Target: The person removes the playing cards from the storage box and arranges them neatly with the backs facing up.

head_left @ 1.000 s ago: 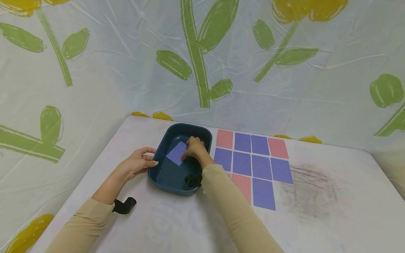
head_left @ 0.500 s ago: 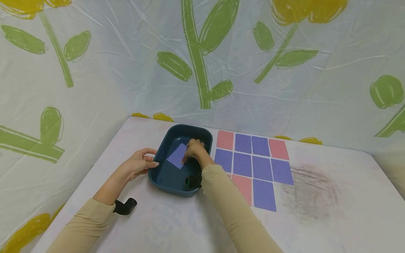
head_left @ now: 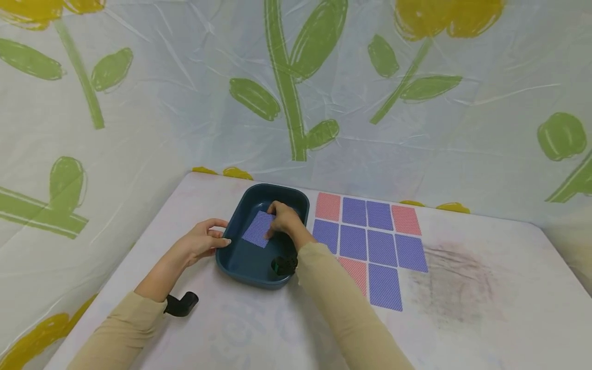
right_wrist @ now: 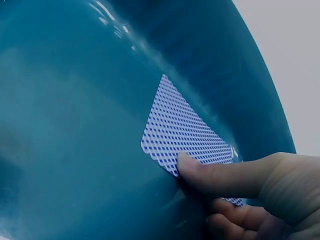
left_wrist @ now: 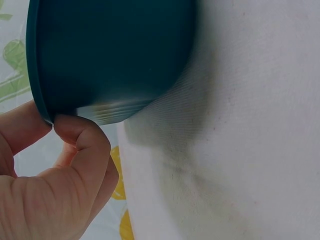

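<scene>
A dark teal rectangular basin [head_left: 247,267] stands on the table, its near side toward me. The left hand [head_left: 203,240] pinches its left rim; in the left wrist view the thumb and a curled finger [left_wrist: 82,135] meet at that rim. Inside the basin is a blue-patterned playing card [head_left: 257,229], back side up. My right hand [head_left: 284,218] reaches in over the right rim and pinches the card by its edge. The right wrist view has the thumb [right_wrist: 215,175] on the card's back and the other fingers curled below it, partly hidden.
Right of the basin lie several playing cards in rows, backs up, such as a red card [head_left: 328,206] and a blue card [head_left: 385,287]. The right sleeve [head_left: 342,298] covers part of them. A dark smudge [head_left: 455,282] marks the table. A flowered sheet [head_left: 194,103] hangs behind.
The card in the basin has turned slightly under the right hand, whose fingers have shifted a little. The left hand stays at the rim. Cards on the table are unchanged.
</scene>
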Demonstrator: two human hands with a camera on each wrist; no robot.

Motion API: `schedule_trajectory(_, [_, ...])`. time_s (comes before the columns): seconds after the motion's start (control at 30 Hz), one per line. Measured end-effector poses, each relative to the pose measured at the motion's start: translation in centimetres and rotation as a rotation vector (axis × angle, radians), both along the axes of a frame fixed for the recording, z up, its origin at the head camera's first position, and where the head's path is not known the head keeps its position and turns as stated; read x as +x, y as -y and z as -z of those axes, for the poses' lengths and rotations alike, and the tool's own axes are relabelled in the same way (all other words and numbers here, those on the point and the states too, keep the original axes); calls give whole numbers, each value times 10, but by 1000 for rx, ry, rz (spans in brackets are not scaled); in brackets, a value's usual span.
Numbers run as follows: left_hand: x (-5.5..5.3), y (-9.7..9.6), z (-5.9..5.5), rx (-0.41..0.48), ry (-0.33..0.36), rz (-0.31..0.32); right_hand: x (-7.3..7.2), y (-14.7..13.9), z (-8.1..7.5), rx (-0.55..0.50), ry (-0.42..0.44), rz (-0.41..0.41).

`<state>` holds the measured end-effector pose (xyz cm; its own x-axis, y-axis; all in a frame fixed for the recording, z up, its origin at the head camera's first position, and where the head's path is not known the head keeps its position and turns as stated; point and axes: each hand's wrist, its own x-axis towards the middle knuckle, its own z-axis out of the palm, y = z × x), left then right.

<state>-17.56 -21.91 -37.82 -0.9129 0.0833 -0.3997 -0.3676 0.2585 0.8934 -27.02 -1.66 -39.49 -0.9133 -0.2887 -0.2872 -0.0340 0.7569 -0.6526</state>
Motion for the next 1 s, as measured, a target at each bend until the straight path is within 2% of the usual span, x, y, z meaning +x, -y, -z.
schedule_trajectory(0.07, [0,0,0,-2,2,3,-1,-1,-1,-28,4,21])
schedule_trajectory(0.13, [1,-1,-1,-4,-1,6,-2,-1,-2,-104,43,58])
schedule_trajectory(0.3, [1,-1,-4,-8,0,8,-4,-2,-6,-352,227,166])
schedule_trajectory(0.4, [1,0,-4,-9,0,10,-5,-2,-10,-428,287,199])
schedule_trajectory(0.57, [1,0,-4,1,-9,20,-4,-4,-18,-485,325,202])
schedule_trajectory(1.0, [2,-1,-1,18,-3,16,1,-18,-40,-620,369,127])
